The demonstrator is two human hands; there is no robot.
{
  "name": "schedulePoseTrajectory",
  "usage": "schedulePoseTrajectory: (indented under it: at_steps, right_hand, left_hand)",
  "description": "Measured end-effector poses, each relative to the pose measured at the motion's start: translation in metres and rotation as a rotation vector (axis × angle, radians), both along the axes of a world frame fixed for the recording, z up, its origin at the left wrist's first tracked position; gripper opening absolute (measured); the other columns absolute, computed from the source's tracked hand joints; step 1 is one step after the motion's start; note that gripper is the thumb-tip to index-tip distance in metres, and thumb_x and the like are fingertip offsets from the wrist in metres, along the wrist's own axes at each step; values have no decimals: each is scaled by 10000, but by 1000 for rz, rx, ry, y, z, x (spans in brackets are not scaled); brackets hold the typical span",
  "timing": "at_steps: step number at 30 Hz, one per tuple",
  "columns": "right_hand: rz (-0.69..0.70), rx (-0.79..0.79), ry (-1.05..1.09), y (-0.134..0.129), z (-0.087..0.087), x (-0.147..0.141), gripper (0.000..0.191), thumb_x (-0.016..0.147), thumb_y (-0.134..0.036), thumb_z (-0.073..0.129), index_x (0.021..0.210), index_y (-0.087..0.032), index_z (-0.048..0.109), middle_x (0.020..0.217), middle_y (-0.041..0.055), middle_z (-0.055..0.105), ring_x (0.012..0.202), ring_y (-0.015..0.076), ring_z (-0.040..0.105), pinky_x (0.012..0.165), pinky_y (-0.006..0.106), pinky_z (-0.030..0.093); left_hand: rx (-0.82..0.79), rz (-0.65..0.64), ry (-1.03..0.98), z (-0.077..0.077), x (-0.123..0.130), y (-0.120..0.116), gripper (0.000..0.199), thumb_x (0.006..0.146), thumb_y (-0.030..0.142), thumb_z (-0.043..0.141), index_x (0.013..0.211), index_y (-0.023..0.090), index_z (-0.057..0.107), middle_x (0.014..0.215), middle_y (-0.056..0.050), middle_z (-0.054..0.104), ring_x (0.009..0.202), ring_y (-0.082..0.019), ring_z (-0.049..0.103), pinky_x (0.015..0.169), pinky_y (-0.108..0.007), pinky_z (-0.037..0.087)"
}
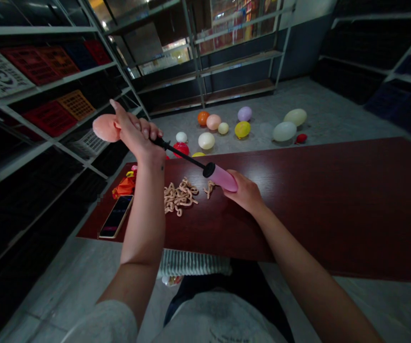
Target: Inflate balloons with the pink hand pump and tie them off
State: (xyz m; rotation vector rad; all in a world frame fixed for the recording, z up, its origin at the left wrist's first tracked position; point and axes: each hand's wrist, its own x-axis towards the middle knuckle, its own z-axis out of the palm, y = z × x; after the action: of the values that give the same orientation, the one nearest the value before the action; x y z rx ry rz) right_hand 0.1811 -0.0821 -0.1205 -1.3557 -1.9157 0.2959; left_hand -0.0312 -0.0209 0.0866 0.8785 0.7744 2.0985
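A balloon pump (224, 178) with a pink barrel and a black rod slants over the table, its rod drawn out. My right hand (245, 191) wraps round the end of the pink barrel. Up to the left, my left hand (136, 132) is closed round the black far end of the pump. A partly inflated peach balloon (104, 128) sits at the left hand's thumb side; its neck is hidden by the fingers. Beneath the rod lies a pile of beige, curly, string-like pieces (181, 194), with a smaller clump (209, 188) beside it.
A phone (117, 217) and limp orange balloons (124, 185) lie at the left of the dark red table (327, 205). Inflated balloons (206, 140) of several colours rest on the floor beyond. Shelves with crates (30, 64) stand at left; more racks (237, 90) stand behind.
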Motion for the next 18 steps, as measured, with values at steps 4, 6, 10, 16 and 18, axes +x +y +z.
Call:
schedulePoseTrajectory:
  at_steps: [4, 6, 10, 16, 18]
  right_hand:
    - [-2, 10, -20, 0, -1, 1, 565, 788, -287, 676, 1322, -161, 539, 1270, 109, 662, 1105, 249, 650, 948, 375, 504]
    - [-3, 20, -33, 0, -1, 2, 545, 796, -293, 664, 1315, -172, 548, 1254, 100, 671, 1100, 249, 652, 942, 373, 506]
    - [-16, 33, -57, -1, -2, 1, 539, 788, -300, 658, 1308, -192, 562, 1235, 97, 679, 1080, 256, 662, 917, 376, 514]
    - [-60, 27, -100, -3, -2, 1, 533, 760, -299, 677, 1277, -203, 586, 1186, 100, 701, 1035, 274, 676, 865, 382, 520]
    - [-77, 23, -115, -4, -1, 1, 526, 755, -307, 681, 1262, -198, 592, 1175, 102, 705, 1026, 279, 677, 855, 380, 518]
  left_hand:
    - [-140, -196, -21, 2, -12, -3, 602, 1010, 501, 457, 547, 204, 212, 377, 70, 199, 316, -72, 235, 407, -242, 289]
    - [-205, -296, -37, 2, -22, -5, 622, 1000, 467, 496, 521, 205, 199, 362, 66, 190, 308, -77, 217, 402, -246, 305]
    - [-236, -335, -87, -6, -34, -10, 629, 999, 426, 509, 495, 203, 205, 358, 64, 187, 300, -75, 199, 380, -237, 295]
    - [-171, -209, -197, -35, -9, -16, 625, 993, 492, 496, 522, 197, 210, 383, 75, 184, 301, -63, 186, 338, -227, 210]
    - [-172, -188, -223, -45, 4, -18, 611, 1007, 482, 469, 530, 196, 216, 387, 79, 178, 300, -61, 190, 337, -223, 207]
